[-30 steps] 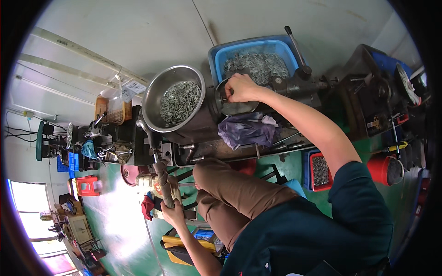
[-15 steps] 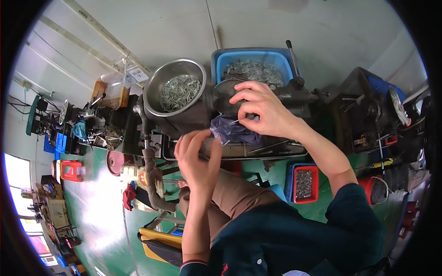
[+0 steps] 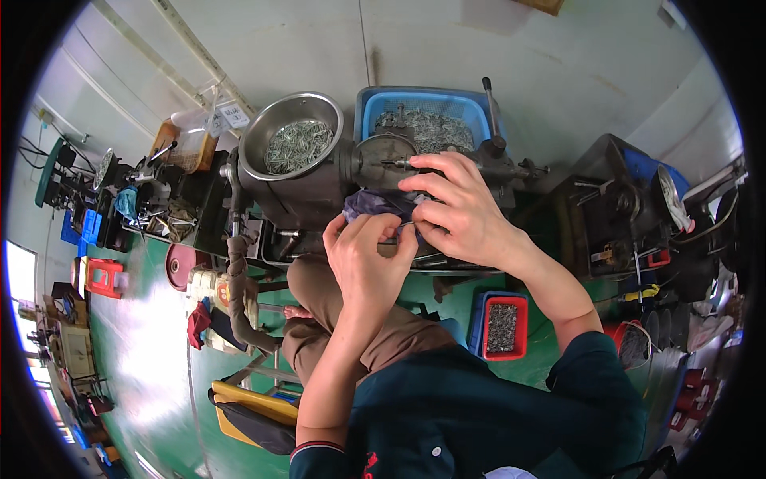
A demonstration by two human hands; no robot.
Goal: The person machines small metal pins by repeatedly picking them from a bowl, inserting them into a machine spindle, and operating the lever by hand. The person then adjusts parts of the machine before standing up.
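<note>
My two hands meet in front of a small lathe-like machine. Between them lies a thin metal pin, mostly covered by fingertips. Thumb and forefinger of my right hand pinch its right end, while that hand's other fingers stretch up beside the machine's spindle. My left hand closes thumb and fingertips at the pin's left end. Just behind the hands a crumpled purple cloth is bunched under the spindle.
A steel bowl of metal pins stands on the machine's left. Behind it sits a blue basket with more metal pieces. A lever rises at the right. A red bin of small parts is below, and a yellow-edged stool lower left.
My left hand has moved right and up to meet the right hand at the pin, its fingers now pinched together. My right hand has shifted slightly down. The view has swung a little.
</note>
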